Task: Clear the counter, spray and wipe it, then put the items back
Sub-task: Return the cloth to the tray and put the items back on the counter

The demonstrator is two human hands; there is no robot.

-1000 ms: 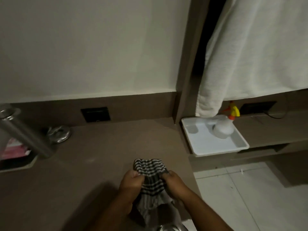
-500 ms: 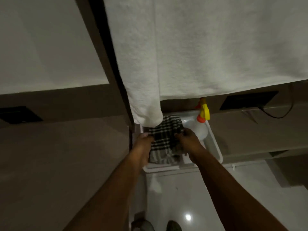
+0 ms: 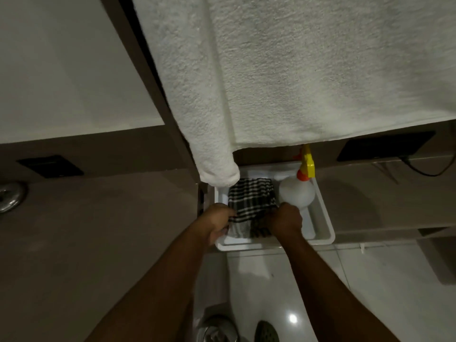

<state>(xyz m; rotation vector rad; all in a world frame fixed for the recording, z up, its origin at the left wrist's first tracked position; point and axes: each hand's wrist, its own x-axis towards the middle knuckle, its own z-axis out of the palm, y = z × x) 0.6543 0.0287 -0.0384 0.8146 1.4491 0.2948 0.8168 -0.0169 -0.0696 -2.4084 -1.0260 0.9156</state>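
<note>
Both hands closed on the checked cloth [image 3: 250, 202], which lies in the white tray [image 3: 323, 219]: left hand [image 3: 218, 223] grips its 8 o'clock edge, right hand [image 3: 285, 220] its 4 o'clock edge. Spray bottle [image 3: 297, 193] stands in the tray at 3 o'clock of the cloth, just beside it. White towel [image 3: 296, 77] hangs above at 12. Brown counter [image 3: 98, 243] at 9 o'clock of the tray.

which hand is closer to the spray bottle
Right. The right hand grips the checked cloth in the white tray, just below the spray bottle. The left hand holds the cloth's far side, with the cloth between it and the bottle.
</note>
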